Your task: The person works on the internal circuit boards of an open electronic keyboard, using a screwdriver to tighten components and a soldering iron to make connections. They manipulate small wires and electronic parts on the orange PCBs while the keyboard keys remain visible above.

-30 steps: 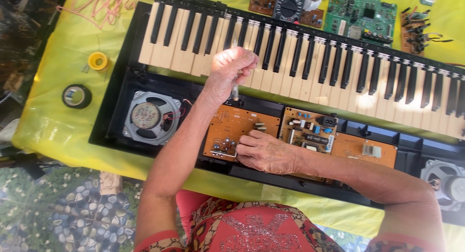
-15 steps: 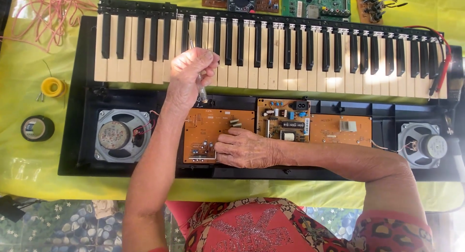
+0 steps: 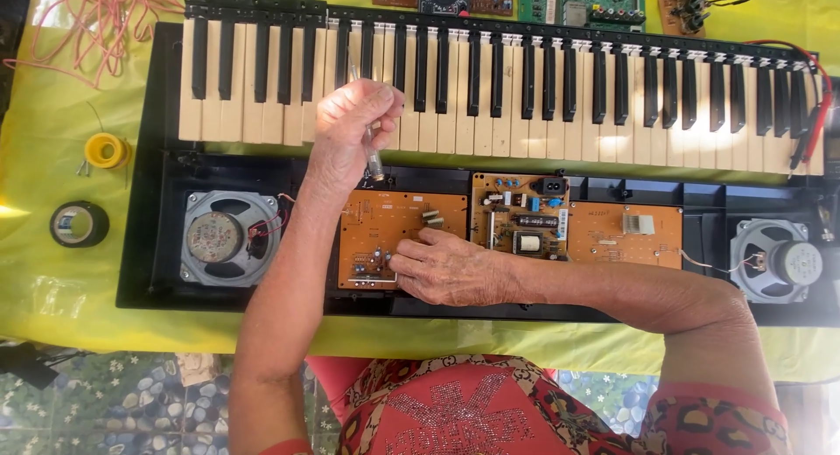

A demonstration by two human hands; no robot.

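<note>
An opened electronic keyboard (image 3: 490, 96) lies across a bench covered with a yellow cloth (image 3: 52, 157). Its black and cream keys run along the far side, and its black lower case shows the parts inside.

Inside the case, nearer the person than the keys, an orange circuit board (image 3: 385, 236) sits left of centre. The right hand (image 3: 451, 269) rests flat on this board's near right part, its fingers (image 3: 407, 264) slightly spread and touching the board, clamped on nothing.

The left hand (image 3: 350, 127) is raised over the keys just beyond the board. Its fingers are closed around a slim, clear-handled tool (image 3: 374, 162), whose lower end points down toward the board's far edge.

Right of the orange board sit a second board with dark components (image 3: 521, 223) and a third orange board (image 3: 626, 236). A round speaker (image 3: 229, 238) is at the case's left end and another speaker (image 3: 779, 262) at its right end.

Left of the keyboard, on the cloth, lie a yellow spool (image 3: 107, 150) and a roll of black tape (image 3: 79, 224). Pink wire (image 3: 96, 22) is tangled at the far left corner.
</note>
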